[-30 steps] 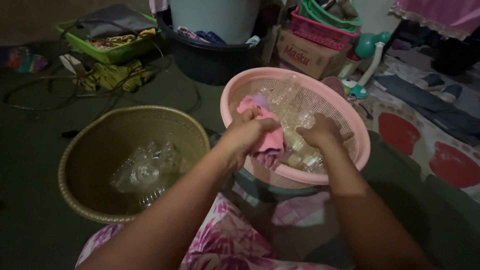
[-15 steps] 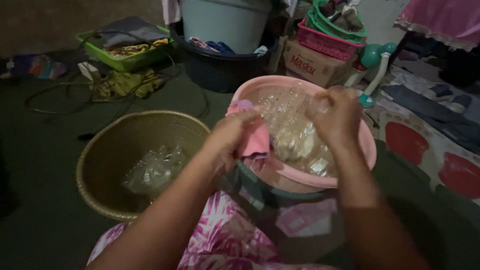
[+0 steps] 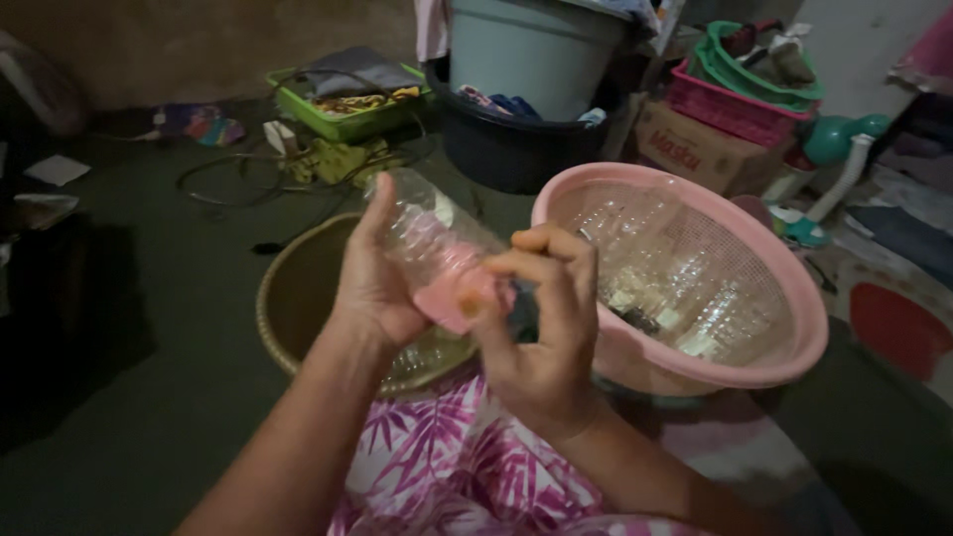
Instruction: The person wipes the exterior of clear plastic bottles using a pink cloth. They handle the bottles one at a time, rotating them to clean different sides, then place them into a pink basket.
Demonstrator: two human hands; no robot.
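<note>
Cradling a clear plastic bottle (image 3: 422,233), the left hand (image 3: 372,288) is clamped at nine o'clock; right hand (image 3: 541,318) is pinching its pink label (image 3: 459,290); likely light, crushable, slippery.

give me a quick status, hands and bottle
Left hand cradles clear plastic bottle. Right hand pinches its pink end. Pink basket beside, woven basket beneath. Nothing blocking.

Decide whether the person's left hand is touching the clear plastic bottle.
Touching. The head view shows the left hand wrapped around the clear plastic bottle, thumb lying along its side, with no gap between palm and bottle.
</note>
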